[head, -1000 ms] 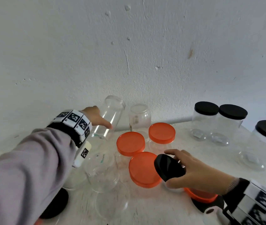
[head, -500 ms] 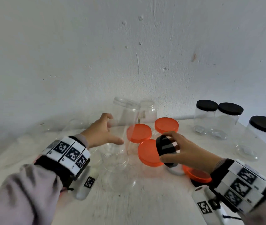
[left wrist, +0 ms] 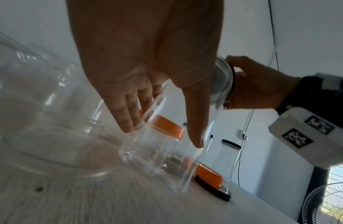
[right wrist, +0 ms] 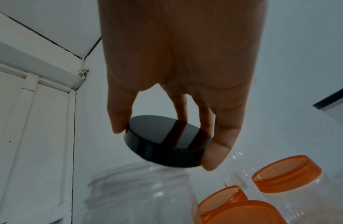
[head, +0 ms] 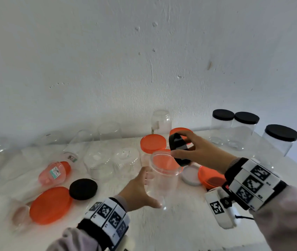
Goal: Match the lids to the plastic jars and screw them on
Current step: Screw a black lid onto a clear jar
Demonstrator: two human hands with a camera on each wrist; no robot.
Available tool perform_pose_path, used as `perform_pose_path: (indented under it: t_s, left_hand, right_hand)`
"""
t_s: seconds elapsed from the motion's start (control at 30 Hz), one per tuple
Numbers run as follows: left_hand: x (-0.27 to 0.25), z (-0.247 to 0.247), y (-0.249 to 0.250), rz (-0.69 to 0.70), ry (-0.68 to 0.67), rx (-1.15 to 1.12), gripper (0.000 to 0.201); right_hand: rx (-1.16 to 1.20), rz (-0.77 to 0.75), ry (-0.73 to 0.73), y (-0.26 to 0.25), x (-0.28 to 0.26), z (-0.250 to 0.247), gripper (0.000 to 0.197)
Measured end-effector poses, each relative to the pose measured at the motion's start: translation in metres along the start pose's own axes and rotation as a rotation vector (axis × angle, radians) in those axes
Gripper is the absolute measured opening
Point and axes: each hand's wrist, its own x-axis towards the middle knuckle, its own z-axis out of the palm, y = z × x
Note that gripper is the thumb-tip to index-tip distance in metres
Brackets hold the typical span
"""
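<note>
The left hand (head: 140,189) grips the open clear jar (head: 164,178), fingers together behind its wall and thumb (left wrist: 195,121) in front. Above its mouth, the right hand (head: 202,153) pinches the black lid (right wrist: 167,142) by the rim between thumb and fingertips. The lid sits tilted, so it may cross-thread or slip. Only the right wrist view shows the gap between lid and jar threads.

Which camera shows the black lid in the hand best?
The right wrist view: the round black plastic lid fills the middle, pinched by the right hand over an open clear jar. The head view shows it edge-on, partly covered by fingers. The left wrist view catches only its rim.
</note>
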Motion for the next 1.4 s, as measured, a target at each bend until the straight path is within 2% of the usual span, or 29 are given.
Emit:
perform_pose_path:
  t_s: [0.1, 0.27, 0.4, 0.57, 0.73, 1.03, 1.23, 1.4]
  left_hand:
    - [0.005, 0.011, -0.002, 0.001, -0.02, -0.063, 0.092]
    - [0.008, 0.023, 0.001, 0.03, -0.05, -0.076, 0.108]
    - [0.008, 0.026, 0.004, 0.09, -0.022, -0.179, 0.111]
    - [0.004, 0.019, 0.013, 0.118, 0.081, -0.236, 0.09]
    - [0.001, 0.022, 0.014, 0.139, 0.14, -0.229, 0.082]
    - [0.0, 0.023, 0.012, 0.125, 0.142, -0.247, 0.087]
    - [0.0, 0.022, 0.013, 0.125, 0.14, -0.239, 0.086]
    - [0.0, 0.022, 0.014, 0.118, 0.144, -0.244, 0.085]
  right_hand:
    - [-0.12, 0.01, -0.054, -0.004, 0.0, 0.0, 0.073]
    - [-0.364, 0.025, -0.209, -0.012, 0.0, -0.001, 0.082]
    - [-0.533, -0.003, -0.338, -0.025, 0.003, 0.003, 0.083]
    - [-0.735, -0.016, -0.48, -0.04, 0.012, 0.013, 0.086]
    - [-0.859, -0.01, -0.563, -0.048, 0.02, 0.025, 0.087]
    - [-0.905, -0.006, -0.584, -0.052, 0.022, 0.026, 0.086]
    - [-0.922, -0.032, -0.532, -0.051, 0.024, 0.026, 0.082]
    - [-0.935, -0.024, -0.474, -0.049, 0.023, 0.03, 0.07]
